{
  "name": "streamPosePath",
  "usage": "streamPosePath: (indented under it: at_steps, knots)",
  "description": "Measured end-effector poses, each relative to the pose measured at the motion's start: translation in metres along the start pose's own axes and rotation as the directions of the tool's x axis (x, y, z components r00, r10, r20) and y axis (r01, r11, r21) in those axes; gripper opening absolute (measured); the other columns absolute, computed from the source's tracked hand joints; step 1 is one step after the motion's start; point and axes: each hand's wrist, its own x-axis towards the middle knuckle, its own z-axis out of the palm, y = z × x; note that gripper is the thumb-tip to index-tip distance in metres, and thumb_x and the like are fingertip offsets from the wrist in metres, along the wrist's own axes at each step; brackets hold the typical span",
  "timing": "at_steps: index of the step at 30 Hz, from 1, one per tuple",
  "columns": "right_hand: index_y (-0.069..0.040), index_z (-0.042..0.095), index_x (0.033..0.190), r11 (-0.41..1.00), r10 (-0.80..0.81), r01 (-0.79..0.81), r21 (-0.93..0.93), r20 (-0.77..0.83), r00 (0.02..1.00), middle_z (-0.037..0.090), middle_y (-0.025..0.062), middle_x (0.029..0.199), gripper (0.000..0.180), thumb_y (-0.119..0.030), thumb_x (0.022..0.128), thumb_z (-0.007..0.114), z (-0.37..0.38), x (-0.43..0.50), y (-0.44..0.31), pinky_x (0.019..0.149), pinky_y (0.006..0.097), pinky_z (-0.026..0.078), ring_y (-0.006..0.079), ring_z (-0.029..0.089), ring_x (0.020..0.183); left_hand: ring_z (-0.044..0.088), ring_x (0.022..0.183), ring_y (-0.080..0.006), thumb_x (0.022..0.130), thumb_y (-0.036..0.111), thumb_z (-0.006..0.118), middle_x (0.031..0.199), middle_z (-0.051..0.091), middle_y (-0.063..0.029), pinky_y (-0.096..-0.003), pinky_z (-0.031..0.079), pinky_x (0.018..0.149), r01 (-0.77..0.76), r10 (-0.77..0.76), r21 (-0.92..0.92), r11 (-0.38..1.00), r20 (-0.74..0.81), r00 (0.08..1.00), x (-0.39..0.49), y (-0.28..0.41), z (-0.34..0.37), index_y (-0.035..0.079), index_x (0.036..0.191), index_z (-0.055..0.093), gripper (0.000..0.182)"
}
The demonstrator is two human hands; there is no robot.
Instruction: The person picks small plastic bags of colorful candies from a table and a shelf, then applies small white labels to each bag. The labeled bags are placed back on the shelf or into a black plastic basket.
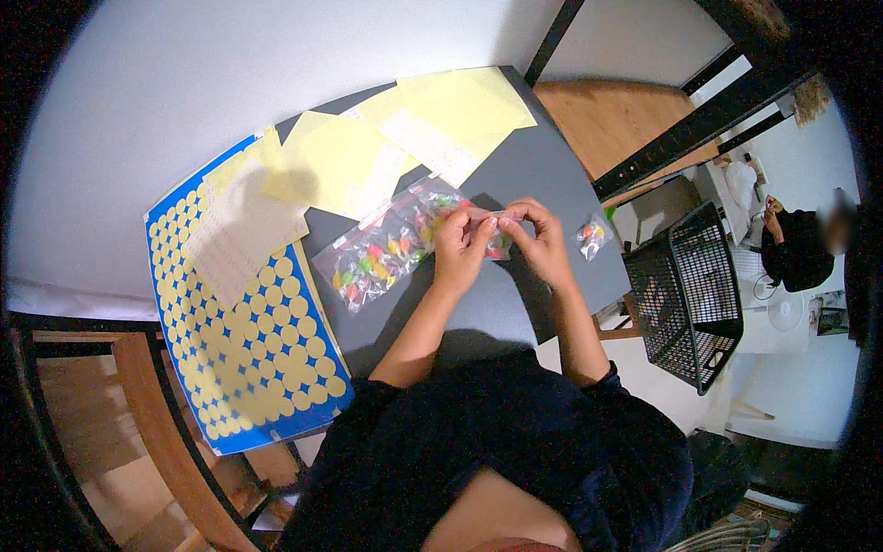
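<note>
My left hand [461, 248] and my right hand [541, 241] meet over the dark grey tabletop [572, 179], both pinching the top edge of a small clear plastic bag [498, 250] with colourful pieces in it. Beneath and to the left of my left hand lie clear plastic bags [372, 269] with red, green, yellow and orange pieces, their top strips reddish. Another small filled bag [593, 234] rests by itself near the table's right edge. Part of the bag between my hands is hidden by my fingers.
Yellow sheets [338, 159] and white printed strips [424, 145] overlap along the table's far side. At left lies a blue sheet with pale yellow circles [276, 331], partly under papers. A black plastic crate [690, 297] stands right of the table; beyond it, another person [797, 245] sits.
</note>
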Motion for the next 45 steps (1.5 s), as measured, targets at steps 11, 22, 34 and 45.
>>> streamPosePath:
  at_steps: [11,22,34,45]
  knots:
    - [-0.002,0.061,0.076,0.965,0.112,-0.181,0.187,0.327,0.938,0.059,0.0014,0.071,0.012,-0.014,0.075,0.064,-0.023,0.019,0.006,0.065,0.0245,0.04,0.0115,0.052,0.068,0.051,0.073,-0.0078,0.088,0.016,0.048,0.083,0.056,-0.0025,-0.0197,0.04,0.068,0.066,-0.068,-0.07,0.995,-0.025,0.997,0.0,-0.004,-0.001,-0.002,0.09,0.058,0.021]
    - [-0.003,0.064,0.084,0.816,-0.29,0.245,-0.523,-0.005,0.957,0.058,0.0094,0.079,0.02,-0.019,0.072,0.064,0.014,0.076,0.06,0.071,0.0321,0.043,0.0235,0.053,0.075,0.051,0.076,-0.0072,0.089,0.019,0.045,0.087,0.058,-0.0028,-0.0194,0.04,0.07,0.158,-0.157,-0.011,0.987,0.053,0.986,0.001,-0.002,-0.001,-0.003,0.1,0.058,0.028]
    - [-0.008,0.067,0.08,0.698,-0.248,0.198,-0.688,0.028,0.968,0.06,0.0103,0.084,0.018,-0.022,0.07,0.063,0.022,0.083,0.056,0.071,0.0388,0.041,0.0281,0.052,0.083,0.049,0.073,-0.0057,0.087,0.018,0.049,0.085,0.057,0.0,-0.0189,0.041,0.067,0.197,-0.196,0.007,0.98,0.113,0.974,0.001,-0.009,-0.002,0.001,0.103,0.057,0.025]
    - [-0.007,0.064,0.076,0.801,-0.185,0.142,-0.581,-0.016,0.983,0.061,0.0111,0.083,0.013,-0.018,0.069,0.063,0.025,0.084,0.056,0.072,0.0407,0.041,0.0287,0.054,0.082,0.05,0.073,-0.0059,0.087,0.016,0.049,0.086,0.057,-0.0012,-0.0187,0.041,0.066,0.192,-0.194,0.023,0.981,0.118,0.974,0.001,-0.009,0.0,0.001,0.103,0.057,0.024]
